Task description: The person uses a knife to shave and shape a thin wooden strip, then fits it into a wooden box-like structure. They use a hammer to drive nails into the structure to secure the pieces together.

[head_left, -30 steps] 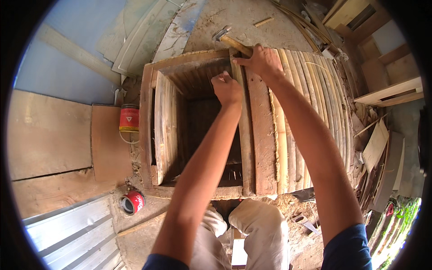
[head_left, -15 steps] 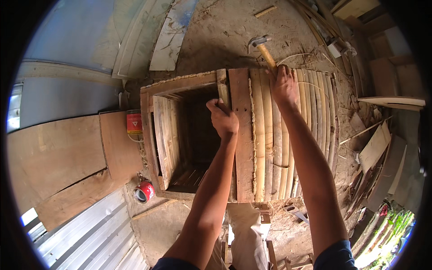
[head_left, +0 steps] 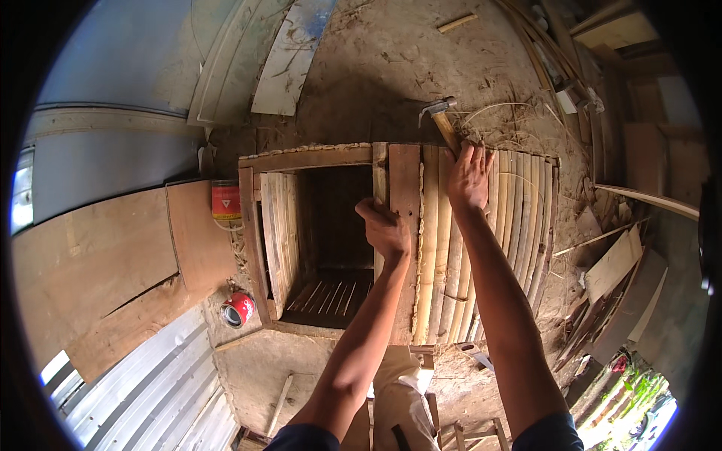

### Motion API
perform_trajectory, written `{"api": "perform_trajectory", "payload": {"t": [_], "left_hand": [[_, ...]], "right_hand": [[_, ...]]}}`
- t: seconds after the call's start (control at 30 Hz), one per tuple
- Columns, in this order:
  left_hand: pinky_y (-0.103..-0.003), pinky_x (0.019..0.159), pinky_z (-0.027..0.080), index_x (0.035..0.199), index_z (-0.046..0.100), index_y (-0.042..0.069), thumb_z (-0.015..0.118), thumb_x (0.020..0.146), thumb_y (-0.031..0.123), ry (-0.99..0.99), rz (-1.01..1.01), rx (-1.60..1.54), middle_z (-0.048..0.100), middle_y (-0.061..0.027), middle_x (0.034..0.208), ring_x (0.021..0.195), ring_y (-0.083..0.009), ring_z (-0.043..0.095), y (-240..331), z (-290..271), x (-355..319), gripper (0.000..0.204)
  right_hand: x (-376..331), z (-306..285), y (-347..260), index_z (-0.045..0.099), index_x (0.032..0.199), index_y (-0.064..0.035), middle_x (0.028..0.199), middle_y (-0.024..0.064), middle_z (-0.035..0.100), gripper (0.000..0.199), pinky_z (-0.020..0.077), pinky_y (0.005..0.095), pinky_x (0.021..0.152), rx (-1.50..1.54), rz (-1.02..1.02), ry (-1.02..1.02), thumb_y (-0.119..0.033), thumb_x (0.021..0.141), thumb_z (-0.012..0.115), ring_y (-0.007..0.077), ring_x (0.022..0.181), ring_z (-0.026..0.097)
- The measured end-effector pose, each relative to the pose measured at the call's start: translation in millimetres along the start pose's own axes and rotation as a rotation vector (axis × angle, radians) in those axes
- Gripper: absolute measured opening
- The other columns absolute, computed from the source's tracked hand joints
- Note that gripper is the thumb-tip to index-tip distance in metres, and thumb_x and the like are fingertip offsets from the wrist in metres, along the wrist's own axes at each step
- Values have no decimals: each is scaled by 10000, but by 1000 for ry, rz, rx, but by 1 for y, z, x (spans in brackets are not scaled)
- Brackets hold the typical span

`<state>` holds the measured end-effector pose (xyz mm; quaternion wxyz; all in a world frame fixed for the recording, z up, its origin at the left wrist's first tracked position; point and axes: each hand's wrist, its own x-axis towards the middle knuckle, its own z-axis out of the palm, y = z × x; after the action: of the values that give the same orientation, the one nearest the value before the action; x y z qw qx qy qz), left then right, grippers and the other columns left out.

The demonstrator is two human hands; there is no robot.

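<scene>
My left hand (head_left: 386,230) is wrapped round a narrow wooden strip (head_left: 380,169) that borders the opening of a box-like frame. Beside the strip runs a wider brown board (head_left: 404,180), with bamboo slats (head_left: 440,293) laid side by side to its right. My right hand (head_left: 471,177) rests on the far end of these slats and holds a claw hammer (head_left: 447,129) by its wooden handle, the metal head sticking out past the frame's far edge. Inside the opening, a slatted floor (head_left: 327,297) shows in shadow.
Left of the frame stand a red can with a wire handle (head_left: 226,200) and a tipped red can (head_left: 238,310). Plywood sheets (head_left: 98,263) and corrugated metal (head_left: 143,398) lie farther left. Wood scraps (head_left: 613,270) are piled on the right. A stick (head_left: 457,23) lies on the dirt floor beyond.
The frame's far edge appears lower in the picture, and more of its slatted floor shows. Both hands keep their holds, the left slightly lower and farther right in view.
</scene>
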<state>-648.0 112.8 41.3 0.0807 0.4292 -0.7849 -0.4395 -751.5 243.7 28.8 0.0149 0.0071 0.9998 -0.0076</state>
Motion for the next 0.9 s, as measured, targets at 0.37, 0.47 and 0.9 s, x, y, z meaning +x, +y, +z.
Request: {"api": "perform_trajectory", "payload": {"t": [0.37, 0.47, 0.9], "left_hand": [[-548, 749, 495, 1101, 364, 82, 369, 1018, 234, -66, -101, 136, 644, -271, 922, 880, -509, 631, 17, -1, 3, 173], [-560, 753, 478, 1089, 363, 74, 382, 1017, 202, -46, -75, 157, 640, -289, 951, 896, -530, 601, 14, 1, 3, 147], [-547, 800, 497, 1116, 352, 64, 372, 1010, 254, -88, -36, 192, 660, -268, 949, 906, -501, 632, 15, -2, 3, 219]], "right_hand": [[-3, -1, 2, 470, 1334, 66, 1348, 291, 518, 472, 260, 573, 1169, 158, -80, 193, -288, 1021, 484, 452, 1319, 440], [-1, 3, 5, 489, 1314, 67, 1329, 295, 536, 440, 265, 576, 1164, 209, -128, 249, -248, 1008, 511, 460, 1294, 464], [-26, -18, -15, 479, 1254, -8, 864, 197, 615, 296, 534, 392, 540, 284, -254, 375, -210, 1038, 489, 270, 704, 633]]}}
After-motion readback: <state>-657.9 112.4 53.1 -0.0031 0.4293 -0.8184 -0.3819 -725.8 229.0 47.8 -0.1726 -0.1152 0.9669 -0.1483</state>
